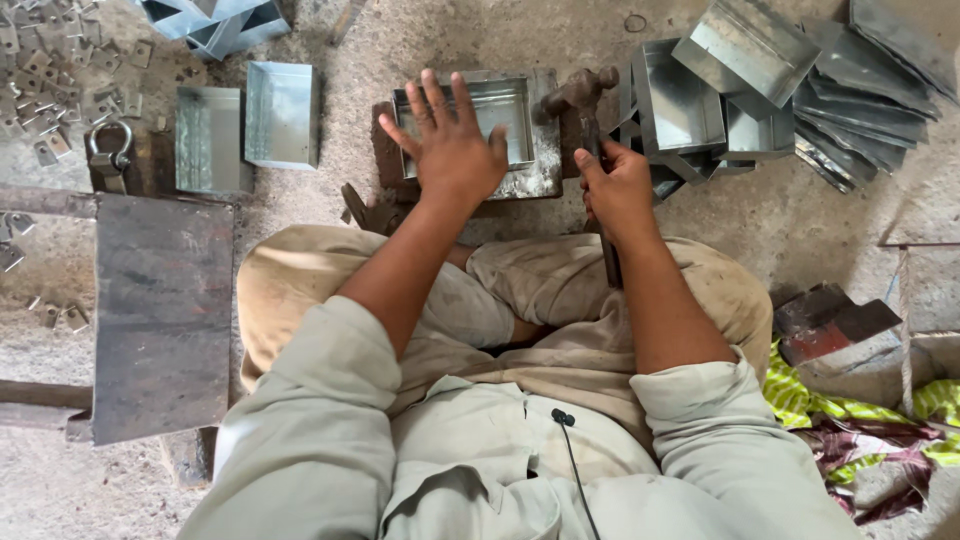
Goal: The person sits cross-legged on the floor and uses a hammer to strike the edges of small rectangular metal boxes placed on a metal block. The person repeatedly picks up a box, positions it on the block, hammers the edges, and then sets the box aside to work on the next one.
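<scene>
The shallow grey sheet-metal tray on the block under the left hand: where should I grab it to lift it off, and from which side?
Probably by the far rim of the shallow grey sheet-metal tray, coming from above and beyond it. The left hand covers its near left part with fingers spread, and the rusty iron hammer, gripped by the right hand, crowds its right edge. The upright thin walls suit a pinch over the rim.

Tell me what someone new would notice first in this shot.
Most striking is the left hand, spread flat with fingers splayed over a shallow sheet-metal tray on the ground in front of the seated person. Right beside it the right hand grips a hammer, its head at the tray's right edge. To the upper right lies a heap of similar metal trays, and a dark steel plate sits at the left.
</scene>
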